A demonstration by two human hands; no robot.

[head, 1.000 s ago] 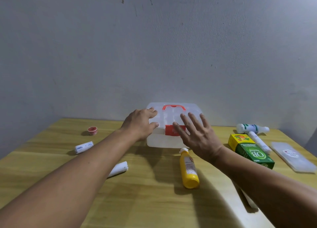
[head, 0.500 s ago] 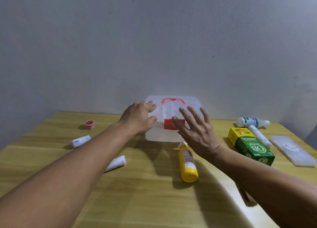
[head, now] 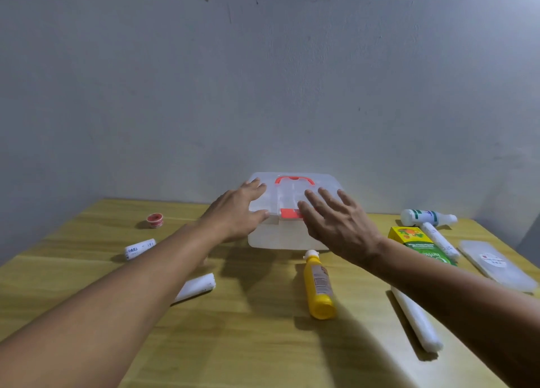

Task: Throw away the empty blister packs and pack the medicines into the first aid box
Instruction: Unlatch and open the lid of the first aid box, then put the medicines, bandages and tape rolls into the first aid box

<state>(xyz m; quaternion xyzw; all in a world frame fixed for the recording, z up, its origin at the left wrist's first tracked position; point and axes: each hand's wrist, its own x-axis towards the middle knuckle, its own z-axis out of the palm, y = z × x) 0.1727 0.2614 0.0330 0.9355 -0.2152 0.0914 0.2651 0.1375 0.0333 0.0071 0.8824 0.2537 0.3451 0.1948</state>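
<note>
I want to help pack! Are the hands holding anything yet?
Nothing is lifted. The left hand rests on the first aid box at its lid's left front edge; the right hand hovers open by the red latch.

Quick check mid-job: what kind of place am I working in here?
Probably a plain room at home, not a clinic: a wooden table pushed against a bare, scuffed grey wall, with only a plastic first aid box and loose medicines.

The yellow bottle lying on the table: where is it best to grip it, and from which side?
Probably grip the yellow bottle across the middle of its body, coming from above. It lies flat on the table, white cap toward the first aid box, so both long sides are free, and the wide body should give a steadier hold than the narrow cap.
</note>
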